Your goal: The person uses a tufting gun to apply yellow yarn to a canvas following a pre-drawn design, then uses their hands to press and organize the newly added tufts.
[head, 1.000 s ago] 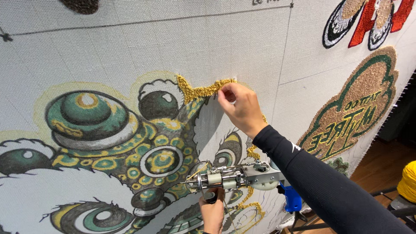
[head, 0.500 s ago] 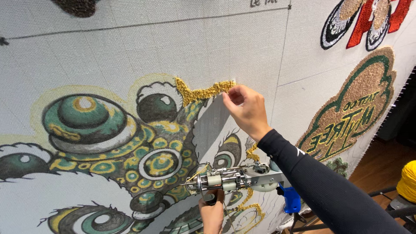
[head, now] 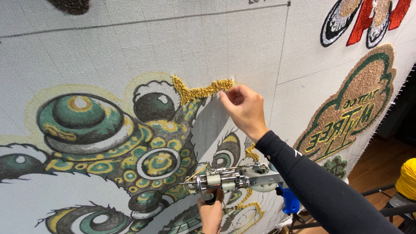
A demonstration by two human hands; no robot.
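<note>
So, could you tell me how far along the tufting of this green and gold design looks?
Done: one gold tufted strip along the top. In hand: the right hand pinches that strip's end, while the left hand holds the tufting gun below. Left: most of the printed design is bare cloth.

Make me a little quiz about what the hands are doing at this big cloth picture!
1. True or false: the right hand pinches at the end of the gold tufted strip on the cloth.
2. What does the left hand hold? A) a paintbrush B) a metal tufting gun C) scissors
3. Fill in: at the right edge sits a ball of ____ yarn.

Key: 1 true. 2 B. 3 yellow.
</note>
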